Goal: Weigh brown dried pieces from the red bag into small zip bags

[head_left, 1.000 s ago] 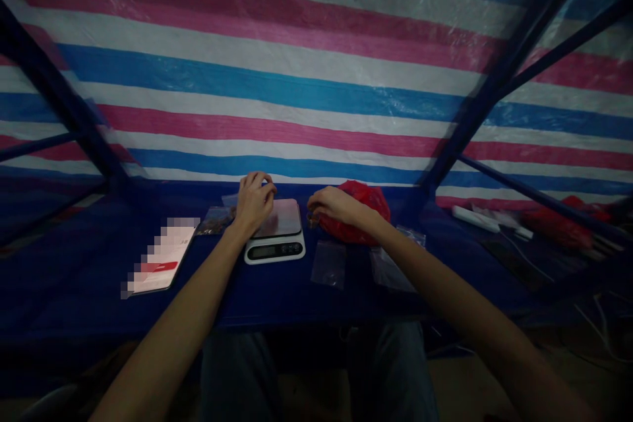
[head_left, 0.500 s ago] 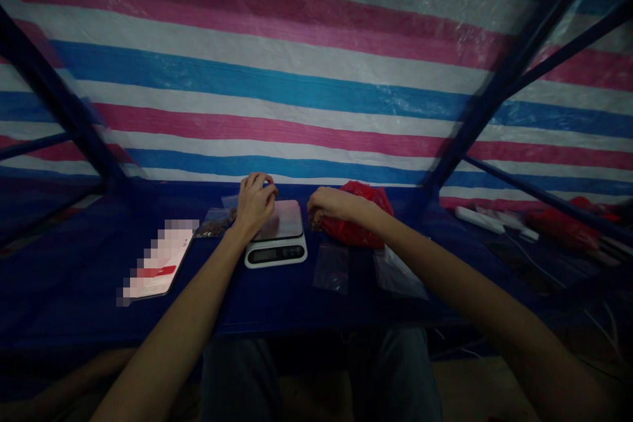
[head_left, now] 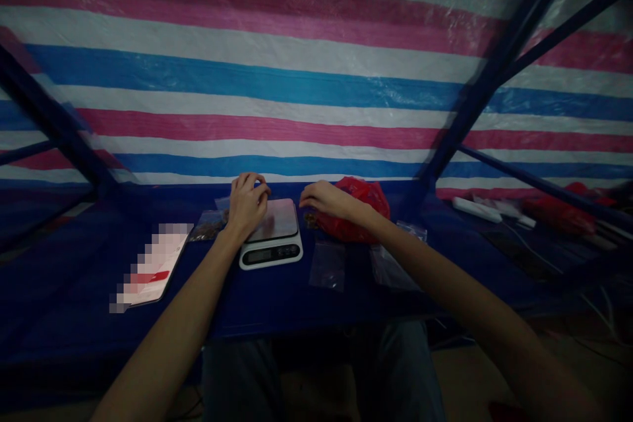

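Note:
My left hand (head_left: 248, 201) is over the left side of the white digital scale (head_left: 271, 254), by its bare-looking metal plate (head_left: 279, 219). Its fingers are loosely bent, with a gap between thumb and forefinger; nothing shows in them. My right hand (head_left: 324, 198) hangs at the left end of a crumpled red plastic bag (head_left: 353, 237). Its fingertips are bunched together and point down; whatever they hold is too dark to make out. Small brownish pieces (head_left: 310, 219) lie just below them at the bag's mouth. A clear bag of small dark pieces (head_left: 208, 225) lies left of the scale.
A phone (head_left: 165, 264), partly pixelated, lies at the left. Clear plastic bags (head_left: 328, 267) (head_left: 393, 267) are in front of the red bag. Blue frame bars (head_left: 457, 132) slant up at both sides, before a striped sheet (head_left: 277, 92). More items, including a white roll (head_left: 476, 210), lie at the right.
My right hand has lifted slightly off the brownish pieces and shifted left toward the scale, uncovering them. My left hand stays beside the plate. The whole view has shifted a little.

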{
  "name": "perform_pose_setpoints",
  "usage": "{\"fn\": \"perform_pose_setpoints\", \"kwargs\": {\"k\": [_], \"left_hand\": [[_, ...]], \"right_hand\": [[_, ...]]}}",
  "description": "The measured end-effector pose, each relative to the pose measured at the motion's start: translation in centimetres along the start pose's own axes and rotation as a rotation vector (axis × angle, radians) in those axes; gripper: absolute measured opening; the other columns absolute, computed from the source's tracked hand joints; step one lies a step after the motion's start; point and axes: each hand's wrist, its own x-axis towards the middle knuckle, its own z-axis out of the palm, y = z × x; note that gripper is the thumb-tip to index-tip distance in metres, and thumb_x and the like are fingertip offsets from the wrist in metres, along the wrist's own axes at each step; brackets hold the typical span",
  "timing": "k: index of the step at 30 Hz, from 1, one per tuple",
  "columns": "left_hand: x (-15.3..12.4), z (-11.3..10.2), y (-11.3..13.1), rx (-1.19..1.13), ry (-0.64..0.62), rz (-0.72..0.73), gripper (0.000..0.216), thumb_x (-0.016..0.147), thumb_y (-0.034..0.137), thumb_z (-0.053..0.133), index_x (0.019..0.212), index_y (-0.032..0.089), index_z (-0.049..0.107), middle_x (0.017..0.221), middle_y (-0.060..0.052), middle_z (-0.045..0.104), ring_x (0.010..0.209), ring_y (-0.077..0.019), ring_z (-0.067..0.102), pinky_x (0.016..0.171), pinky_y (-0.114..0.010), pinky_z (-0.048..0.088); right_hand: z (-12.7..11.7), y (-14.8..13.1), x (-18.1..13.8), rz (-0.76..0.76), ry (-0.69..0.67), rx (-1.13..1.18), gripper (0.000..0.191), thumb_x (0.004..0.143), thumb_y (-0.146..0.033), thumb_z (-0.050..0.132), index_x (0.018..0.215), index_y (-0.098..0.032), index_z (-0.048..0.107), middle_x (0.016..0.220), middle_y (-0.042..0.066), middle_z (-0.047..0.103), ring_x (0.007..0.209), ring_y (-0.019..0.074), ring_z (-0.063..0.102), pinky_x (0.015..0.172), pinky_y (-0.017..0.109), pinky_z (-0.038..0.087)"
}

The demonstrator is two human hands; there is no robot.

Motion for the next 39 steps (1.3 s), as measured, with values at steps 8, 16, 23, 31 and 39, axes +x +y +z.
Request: {"fn": "perform_pose_setpoints", "kwargs": {"k": [8, 16, 23, 31, 39], "left_hand": [[0.9, -0.9, 2.7, -0.206, -0.243, 0.161, 0.023, 0.088, 0.011, 0.049, 0.087, 0.022, 0.069, 0.1, -0.006, 0.066, 0.102, -0.0246, 0.056, 0.089, -0.044, 0.044], [0.5, -0.8, 6.6, -0.306, -0.585, 0.323, 0.02, 0.095, 0.025, 0.055, 0.104, 0.028, 0.073, 0.109, -0.003, 0.068, 0.106, -0.0215, 0.059, 0.094, -0.041, 0.046], [0.4, 0.1, 5.3, -0.29, -0.586, 0.298, 0.028, 0.094, 0.022, 0.051, 0.111, 0.029, 0.072, 0.118, -0.004, 0.069, 0.112, -0.0231, 0.061, 0.096, -0.044, 0.048], [0.0, 0.5, 5.1, -0.225, -0.561, 0.207, 0.038, 0.095, 0.026, 0.054, 0.132, 0.028, 0.06, 0.14, -0.006, 0.06, 0.125, -0.0257, 0.056, 0.103, -0.05, 0.046], [-0.5, 1.3, 4.5, -0.256, -0.633, 0.272, 0.037, 0.1, 0.029, 0.046, 0.134, 0.026, 0.06, 0.144, -0.003, 0.058, 0.139, -0.0227, 0.046, 0.115, -0.048, 0.037]], "right_hand": [[-0.2, 0.3, -4.6, 0.084, 0.058, 0.065, 0.018, 0.092, -0.014, 0.059, 0.096, -0.018, 0.077, 0.095, 0.006, 0.076, 0.085, 0.0161, 0.068, 0.08, 0.027, 0.048], [3.6, 0.9, -6.3, 0.162, 0.17, -0.031, 0.02, 0.099, -0.022, 0.053, 0.1, -0.018, 0.073, 0.099, 0.008, 0.074, 0.091, 0.0178, 0.067, 0.082, 0.026, 0.046], [3.5, 0.6, -6.7, 0.307, 0.217, -0.094, 0.018, 0.098, -0.018, 0.053, 0.108, -0.02, 0.068, 0.104, 0.007, 0.073, 0.093, 0.019, 0.065, 0.079, 0.028, 0.045], [4.4, 0.0, -6.8, 0.171, 0.088, -0.151, 0.031, 0.087, -0.047, 0.072, 0.096, -0.018, 0.074, 0.099, 0.009, 0.067, 0.098, 0.0243, 0.059, 0.083, 0.034, 0.046], [6.0, -0.3, -6.3, 0.081, 0.089, -0.175, 0.007, 0.09, -0.021, 0.07, 0.094, -0.016, 0.071, 0.103, 0.008, 0.064, 0.097, 0.0217, 0.055, 0.087, 0.034, 0.043]]}}
